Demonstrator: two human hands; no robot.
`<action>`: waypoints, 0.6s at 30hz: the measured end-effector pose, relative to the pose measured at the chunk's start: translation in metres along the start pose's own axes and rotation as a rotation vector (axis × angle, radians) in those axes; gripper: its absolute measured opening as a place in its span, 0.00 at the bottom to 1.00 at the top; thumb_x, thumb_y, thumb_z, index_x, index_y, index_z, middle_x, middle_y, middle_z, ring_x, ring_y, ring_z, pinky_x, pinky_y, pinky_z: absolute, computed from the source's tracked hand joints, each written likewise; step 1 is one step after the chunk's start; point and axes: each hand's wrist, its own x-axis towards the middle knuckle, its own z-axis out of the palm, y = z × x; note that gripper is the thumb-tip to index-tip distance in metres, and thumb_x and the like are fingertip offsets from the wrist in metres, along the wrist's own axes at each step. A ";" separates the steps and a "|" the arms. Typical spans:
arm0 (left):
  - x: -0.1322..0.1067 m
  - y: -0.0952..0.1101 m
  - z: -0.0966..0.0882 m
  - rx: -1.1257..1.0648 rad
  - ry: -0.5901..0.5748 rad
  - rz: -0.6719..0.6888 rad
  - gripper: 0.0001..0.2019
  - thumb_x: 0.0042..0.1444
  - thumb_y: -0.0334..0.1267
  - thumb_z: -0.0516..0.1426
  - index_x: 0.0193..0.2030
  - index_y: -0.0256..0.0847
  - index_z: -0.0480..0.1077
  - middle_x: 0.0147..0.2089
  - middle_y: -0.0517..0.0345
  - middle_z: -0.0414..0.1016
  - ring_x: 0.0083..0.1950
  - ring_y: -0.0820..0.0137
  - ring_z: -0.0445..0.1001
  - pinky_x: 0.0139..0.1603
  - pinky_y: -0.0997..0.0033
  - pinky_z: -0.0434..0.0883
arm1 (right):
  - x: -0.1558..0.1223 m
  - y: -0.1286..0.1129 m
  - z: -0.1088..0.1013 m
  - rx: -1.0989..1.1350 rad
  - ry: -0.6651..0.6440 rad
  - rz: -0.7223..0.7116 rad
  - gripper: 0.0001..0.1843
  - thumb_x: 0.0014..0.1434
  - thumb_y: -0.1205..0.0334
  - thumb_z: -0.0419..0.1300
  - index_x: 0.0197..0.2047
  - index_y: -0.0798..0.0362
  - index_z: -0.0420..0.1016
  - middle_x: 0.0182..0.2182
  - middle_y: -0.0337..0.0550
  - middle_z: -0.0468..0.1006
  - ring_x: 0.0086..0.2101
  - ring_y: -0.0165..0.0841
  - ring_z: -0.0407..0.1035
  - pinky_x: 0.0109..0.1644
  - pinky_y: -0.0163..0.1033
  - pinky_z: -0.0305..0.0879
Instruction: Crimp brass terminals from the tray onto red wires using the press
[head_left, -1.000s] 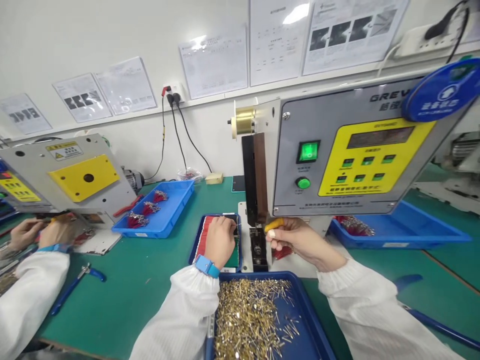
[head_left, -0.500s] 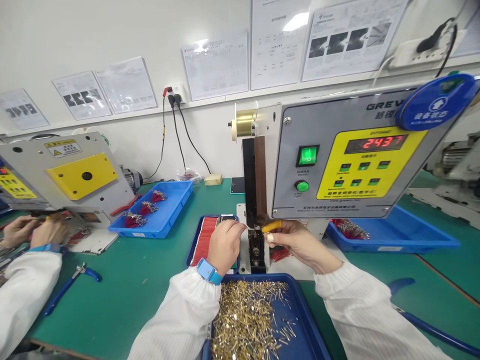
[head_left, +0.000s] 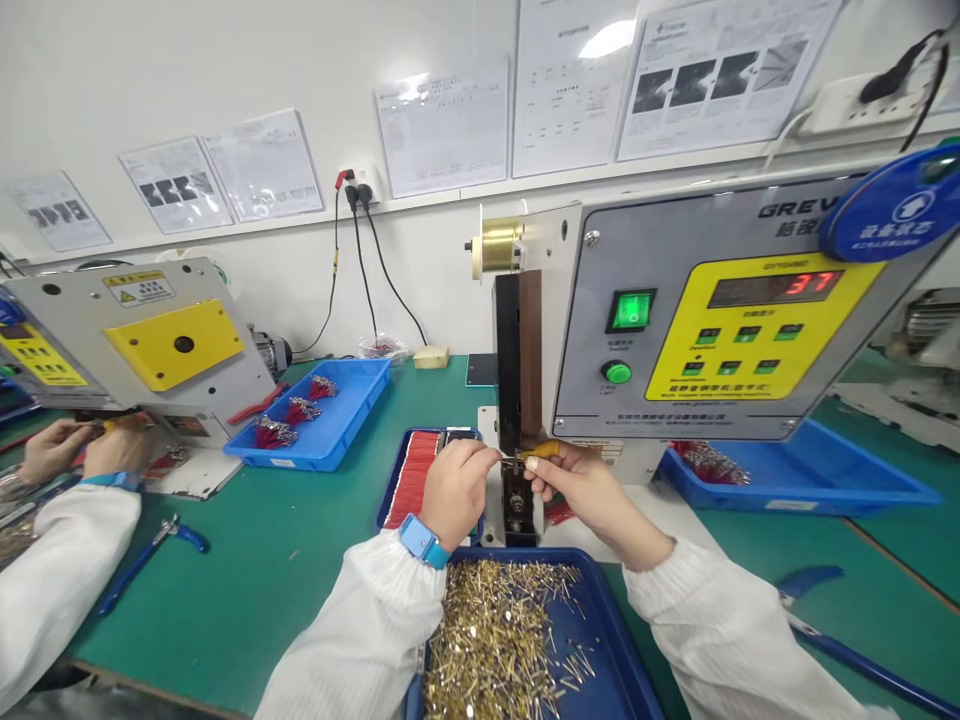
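Yellow slim grip [head_left: 543, 450] sits pinched in the closed right hand [head_left: 586, 497], just beside the steel die [head_left: 516, 490] of a grey-and-yellow crimping press [head_left: 712, 330]. Closed on a thin metal-tipped wire [head_left: 505, 459], the left hand [head_left: 457, 492] holds its tip near that die, above a blue tray of red wires [head_left: 384, 490] and a blue tray of loose brass pins [head_left: 540, 552] on the green worktop [head_left: 262, 600].

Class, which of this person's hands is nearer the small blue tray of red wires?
Left. The left hand is directly over the right part of the small blue tray of red wires. The right hand is farther away, beyond the crimping machine.
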 end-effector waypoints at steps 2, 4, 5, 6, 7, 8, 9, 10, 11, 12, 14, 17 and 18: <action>0.000 0.000 0.000 0.002 -0.005 -0.003 0.13 0.63 0.26 0.47 0.44 0.40 0.71 0.41 0.52 0.73 0.43 0.66 0.70 0.42 0.66 0.71 | 0.000 0.001 0.000 -0.020 0.002 0.003 0.20 0.49 0.45 0.64 0.29 0.55 0.72 0.23 0.41 0.73 0.22 0.29 0.65 0.27 0.36 0.62; 0.000 0.000 0.000 0.008 -0.005 -0.006 0.13 0.63 0.26 0.47 0.44 0.40 0.71 0.40 0.52 0.73 0.43 0.66 0.70 0.42 0.66 0.71 | -0.001 0.000 0.001 -0.023 0.005 0.006 0.20 0.49 0.45 0.63 0.29 0.55 0.71 0.22 0.41 0.73 0.22 0.29 0.65 0.27 0.37 0.62; 0.000 0.000 0.000 0.010 -0.003 -0.008 0.13 0.63 0.26 0.48 0.44 0.40 0.71 0.40 0.52 0.73 0.43 0.66 0.70 0.43 0.66 0.71 | -0.001 -0.001 0.001 -0.023 0.006 0.008 0.20 0.49 0.45 0.63 0.29 0.55 0.71 0.22 0.40 0.73 0.22 0.29 0.65 0.27 0.37 0.62; 0.000 0.001 0.001 0.010 0.000 -0.010 0.12 0.63 0.26 0.48 0.44 0.40 0.71 0.41 0.52 0.73 0.43 0.66 0.70 0.43 0.66 0.71 | -0.002 -0.002 0.002 -0.022 0.008 0.009 0.20 0.50 0.45 0.63 0.29 0.55 0.71 0.21 0.40 0.72 0.22 0.29 0.64 0.27 0.37 0.62; 0.000 0.001 0.001 0.009 0.003 -0.012 0.12 0.63 0.26 0.48 0.43 0.40 0.71 0.41 0.52 0.73 0.43 0.66 0.71 0.44 0.66 0.71 | -0.003 -0.003 0.002 -0.021 0.009 0.010 0.20 0.50 0.45 0.63 0.28 0.55 0.70 0.21 0.39 0.72 0.21 0.28 0.64 0.27 0.37 0.62; 0.000 0.001 0.001 0.008 0.006 -0.015 0.12 0.63 0.27 0.48 0.43 0.40 0.71 0.41 0.52 0.73 0.44 0.66 0.71 0.44 0.66 0.71 | -0.004 -0.003 0.003 -0.020 0.012 0.010 0.20 0.50 0.45 0.63 0.28 0.55 0.70 0.20 0.39 0.71 0.21 0.28 0.64 0.27 0.36 0.61; 0.000 0.001 0.001 0.007 0.006 -0.018 0.12 0.63 0.27 0.48 0.43 0.40 0.71 0.41 0.52 0.73 0.44 0.66 0.71 0.44 0.66 0.71 | -0.004 -0.004 0.003 -0.020 0.015 0.008 0.20 0.50 0.45 0.63 0.28 0.55 0.70 0.20 0.39 0.71 0.21 0.29 0.64 0.26 0.36 0.61; 0.000 0.001 0.001 0.006 0.003 -0.020 0.12 0.63 0.27 0.48 0.43 0.40 0.71 0.41 0.52 0.73 0.44 0.66 0.71 0.44 0.66 0.71 | -0.004 -0.004 0.003 -0.020 0.017 0.005 0.20 0.50 0.44 0.63 0.28 0.55 0.70 0.20 0.38 0.71 0.21 0.29 0.64 0.26 0.37 0.61; -0.001 0.001 0.001 0.007 -0.001 -0.022 0.12 0.63 0.27 0.48 0.43 0.40 0.71 0.41 0.52 0.73 0.44 0.65 0.71 0.44 0.65 0.71 | -0.004 -0.003 0.003 -0.021 0.018 0.005 0.20 0.50 0.44 0.63 0.28 0.55 0.70 0.20 0.39 0.71 0.21 0.29 0.64 0.26 0.37 0.61; -0.001 0.001 0.001 0.008 -0.005 -0.024 0.12 0.63 0.27 0.48 0.43 0.40 0.71 0.41 0.52 0.73 0.44 0.65 0.71 0.44 0.65 0.71 | -0.003 -0.003 0.003 -0.022 0.018 0.006 0.20 0.50 0.44 0.63 0.28 0.55 0.70 0.21 0.39 0.71 0.21 0.29 0.64 0.26 0.37 0.61; -0.001 0.001 0.001 0.010 -0.014 -0.025 0.12 0.63 0.26 0.48 0.44 0.40 0.71 0.41 0.52 0.73 0.44 0.65 0.71 0.44 0.65 0.71 | -0.002 0.000 0.003 -0.021 0.019 0.010 0.21 0.50 0.44 0.64 0.29 0.55 0.70 0.22 0.40 0.72 0.21 0.29 0.64 0.27 0.37 0.61; 0.000 0.001 0.001 0.014 -0.018 -0.023 0.13 0.63 0.26 0.48 0.44 0.40 0.71 0.41 0.51 0.73 0.44 0.65 0.71 0.44 0.65 0.72 | -0.001 0.002 0.003 -0.003 0.018 0.006 0.22 0.49 0.43 0.64 0.29 0.55 0.70 0.24 0.41 0.73 0.22 0.29 0.64 0.27 0.38 0.62; 0.000 0.001 0.001 0.016 -0.018 -0.021 0.12 0.63 0.26 0.48 0.43 0.40 0.71 0.41 0.51 0.73 0.44 0.65 0.71 0.44 0.65 0.72 | -0.001 0.002 0.003 0.004 0.017 0.001 0.22 0.49 0.42 0.64 0.29 0.55 0.70 0.24 0.42 0.74 0.22 0.29 0.64 0.27 0.38 0.63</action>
